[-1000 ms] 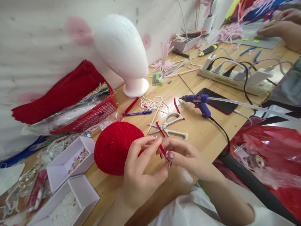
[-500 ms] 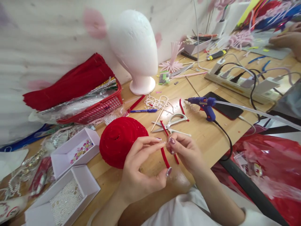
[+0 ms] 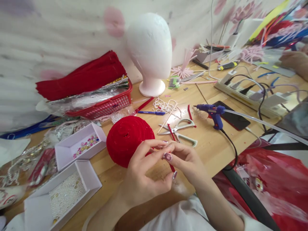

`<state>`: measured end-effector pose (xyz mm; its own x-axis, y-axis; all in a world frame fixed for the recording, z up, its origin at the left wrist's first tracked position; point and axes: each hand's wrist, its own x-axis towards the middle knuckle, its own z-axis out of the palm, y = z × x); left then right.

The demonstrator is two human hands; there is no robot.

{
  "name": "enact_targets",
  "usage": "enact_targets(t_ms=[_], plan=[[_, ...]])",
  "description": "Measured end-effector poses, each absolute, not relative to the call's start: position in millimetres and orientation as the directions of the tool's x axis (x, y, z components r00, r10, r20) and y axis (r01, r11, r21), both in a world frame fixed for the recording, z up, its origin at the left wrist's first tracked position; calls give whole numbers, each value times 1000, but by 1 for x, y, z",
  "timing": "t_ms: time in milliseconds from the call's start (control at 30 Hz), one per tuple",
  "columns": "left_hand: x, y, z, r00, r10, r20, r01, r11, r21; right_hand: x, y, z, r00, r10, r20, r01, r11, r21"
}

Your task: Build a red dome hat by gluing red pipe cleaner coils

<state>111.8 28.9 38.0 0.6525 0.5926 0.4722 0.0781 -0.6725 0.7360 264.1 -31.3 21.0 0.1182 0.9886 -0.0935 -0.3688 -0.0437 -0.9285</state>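
Note:
My left hand (image 3: 149, 171) and my right hand (image 3: 186, 160) meet at the fingertips over the table's front. Between them shows part of a short red chenille strip (image 3: 172, 167), its lower end by my left thumb. Both hands are closed in pinches around it; my fingers hide its upper part. Just left of my hands sits a rounded red coiled chenille piece (image 3: 130, 138), touching or close behind my left fingers. Beyond the fingertips, another red strip (image 3: 171, 131) lies across open white-handled scissors (image 3: 178, 130).
A blue glue gun (image 3: 211, 112) lies near a phone (image 3: 234, 118) and a power strip (image 3: 245, 96). White boxes of gems (image 3: 98, 133) and beads (image 3: 93, 183) stand left. Behind are a red basket (image 3: 103, 107) and foam head (image 3: 151, 48). Another person's hand (image 3: 295, 62) is far right.
My right hand has moved left and closed in on my left fingertips, covering more of the strip. The view has shifted, so the table's things appear slightly further right.

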Motion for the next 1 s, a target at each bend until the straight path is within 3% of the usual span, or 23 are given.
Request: enact_targets(t_ms=[133,300,467,567,667,767,867,933,1000], plan=[[107,19,37,624,618,478,83,-661,746,257,-29,11,99,987,-125,-532,-54,-845],[102,-1,35,513,786,346,299,-541,786,246,-33,3,128,984,-124,-575,-28,-817],[98,-8,33,541,796,272,248,-459,853,240,-31,-2,96,992,-86,-554,-19,-833],[94,-6,33,527,822,216,254,-395,883,259,-23,-1,266,964,-5,-538,144,-830],[89,-2,33,465,870,165,267,-315,911,294,-18,4,534,843,64,-483,367,-795],[86,2,31,394,894,215,245,-327,913,315,-25,10,619,762,189,-248,418,-874],[87,4,31,370,860,351,250,-456,854,302,-37,15,392,873,289,94,275,-957],[90,3,30,404,812,421,261,-544,798,281,-42,16,149,965,217,206,184,-961],[93,1,30,451,763,462,266,-609,747,261,-44,16,39,991,125,252,112,-961]])
